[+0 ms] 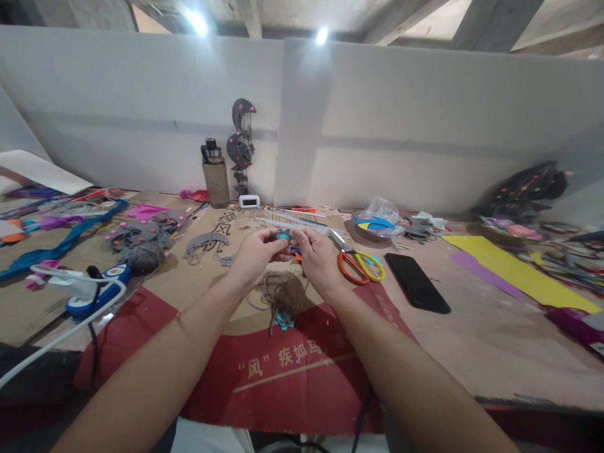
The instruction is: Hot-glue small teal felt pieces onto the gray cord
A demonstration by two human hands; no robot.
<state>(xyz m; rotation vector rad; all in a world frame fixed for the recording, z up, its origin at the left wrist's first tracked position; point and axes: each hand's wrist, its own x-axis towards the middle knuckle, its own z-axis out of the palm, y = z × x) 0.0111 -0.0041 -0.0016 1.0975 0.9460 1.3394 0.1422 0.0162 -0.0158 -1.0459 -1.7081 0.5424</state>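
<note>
Left hand (252, 257) and right hand (319, 257) nearly closed, fingertips pinching a small teal-and-grey piece (284, 234) between them over the printed cardboard (202, 396); best worked with a light, steady pinch, clear of tangled grey cord (277, 290) below and scissors (348, 253) just right.

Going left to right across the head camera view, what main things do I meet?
Blue power strip → bottle → left hand → small teal piece → right hand → scissors → black phone → yellow sheet.
</note>
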